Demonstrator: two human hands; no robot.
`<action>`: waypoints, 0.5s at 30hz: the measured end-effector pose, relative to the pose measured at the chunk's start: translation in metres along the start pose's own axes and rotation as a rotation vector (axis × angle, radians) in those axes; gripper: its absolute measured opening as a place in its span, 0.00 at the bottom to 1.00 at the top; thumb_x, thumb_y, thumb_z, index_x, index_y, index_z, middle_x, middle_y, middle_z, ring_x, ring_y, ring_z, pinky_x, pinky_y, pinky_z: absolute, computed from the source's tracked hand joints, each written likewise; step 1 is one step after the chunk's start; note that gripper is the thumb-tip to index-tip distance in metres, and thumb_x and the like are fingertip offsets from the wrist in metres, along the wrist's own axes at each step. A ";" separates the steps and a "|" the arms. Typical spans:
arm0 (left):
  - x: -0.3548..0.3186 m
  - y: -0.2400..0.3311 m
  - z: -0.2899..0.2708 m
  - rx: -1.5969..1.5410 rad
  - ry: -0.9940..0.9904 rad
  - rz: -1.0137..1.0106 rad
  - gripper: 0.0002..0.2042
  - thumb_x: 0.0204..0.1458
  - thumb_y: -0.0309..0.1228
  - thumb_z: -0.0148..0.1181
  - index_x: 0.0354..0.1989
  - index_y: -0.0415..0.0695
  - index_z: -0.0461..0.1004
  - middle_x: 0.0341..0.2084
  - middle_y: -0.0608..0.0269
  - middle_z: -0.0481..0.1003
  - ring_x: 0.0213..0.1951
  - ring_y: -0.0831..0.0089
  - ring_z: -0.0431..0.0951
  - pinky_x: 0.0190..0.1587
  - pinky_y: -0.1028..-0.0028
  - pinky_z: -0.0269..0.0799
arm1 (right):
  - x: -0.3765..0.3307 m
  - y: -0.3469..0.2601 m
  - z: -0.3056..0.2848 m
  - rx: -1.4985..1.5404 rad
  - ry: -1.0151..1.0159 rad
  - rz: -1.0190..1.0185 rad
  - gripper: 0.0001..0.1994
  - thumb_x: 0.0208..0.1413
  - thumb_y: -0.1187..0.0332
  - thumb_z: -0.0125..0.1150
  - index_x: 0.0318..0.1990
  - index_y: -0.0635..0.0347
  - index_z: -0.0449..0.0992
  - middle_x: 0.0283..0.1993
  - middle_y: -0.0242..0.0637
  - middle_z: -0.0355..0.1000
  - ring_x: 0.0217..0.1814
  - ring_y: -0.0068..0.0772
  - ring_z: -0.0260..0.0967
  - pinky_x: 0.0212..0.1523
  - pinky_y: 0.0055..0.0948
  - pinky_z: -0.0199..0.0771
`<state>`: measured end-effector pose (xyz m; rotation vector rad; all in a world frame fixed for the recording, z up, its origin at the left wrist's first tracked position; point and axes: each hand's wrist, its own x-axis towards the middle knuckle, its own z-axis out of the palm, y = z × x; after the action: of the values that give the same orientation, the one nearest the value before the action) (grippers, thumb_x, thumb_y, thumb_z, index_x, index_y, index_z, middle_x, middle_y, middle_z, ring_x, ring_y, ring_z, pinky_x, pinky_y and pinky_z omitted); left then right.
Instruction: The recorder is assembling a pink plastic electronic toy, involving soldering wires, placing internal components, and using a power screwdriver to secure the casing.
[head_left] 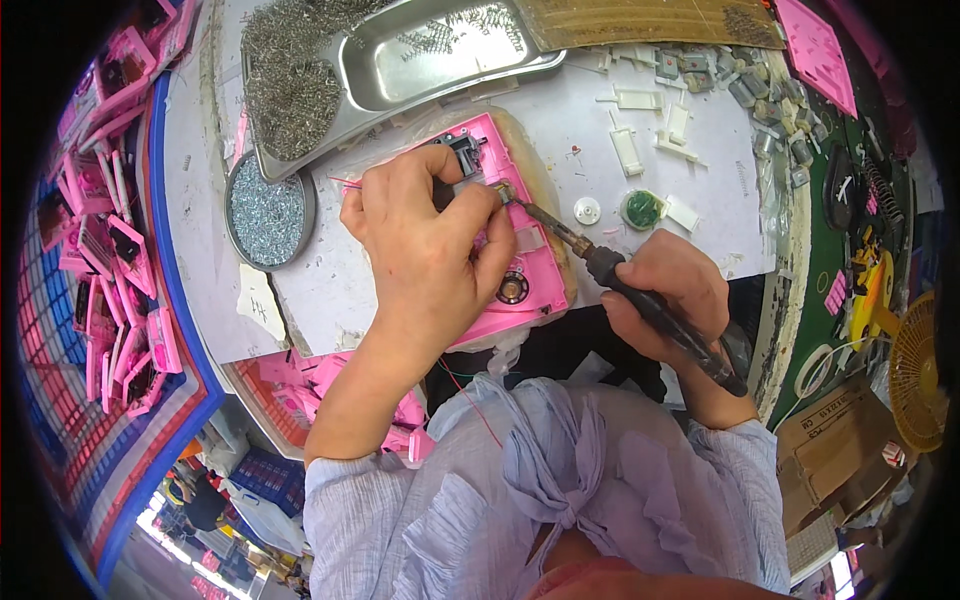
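My right hand grips a soldering iron by its black handle. The iron slants up to the left, its tip at a small metal part inside a pink plastic housing. Over that housing bends my left hand, thumb and fingers drawn together beside the iron's tip; whatever they pinch is hidden. A dark grey mechanism shows just past the left fingers. Lower in the housing sits a round speaker-like part. Thin red wires stick out left of my hand.
Metal trays with small springs stand at the back, and a round dish of screws at left. White plastic parts, small motors and a green-filled round container lie at right. Pink housings fill a crate far left.
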<state>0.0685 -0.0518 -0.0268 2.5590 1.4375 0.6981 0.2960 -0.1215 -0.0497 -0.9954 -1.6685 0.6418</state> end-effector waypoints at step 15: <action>0.001 0.003 0.000 -0.034 -0.008 -0.038 0.07 0.38 0.31 0.70 0.28 0.49 0.80 0.38 0.63 0.70 0.42 0.60 0.67 0.47 0.56 0.52 | -0.001 0.001 0.004 -0.042 -0.023 -0.034 0.20 0.42 0.78 0.76 0.44 0.62 0.76 0.23 0.34 0.70 0.21 0.32 0.68 0.22 0.28 0.65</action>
<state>0.0709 -0.0528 -0.0254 2.4990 1.4549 0.6995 0.2928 -0.1217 -0.0522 -0.9906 -1.7218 0.5998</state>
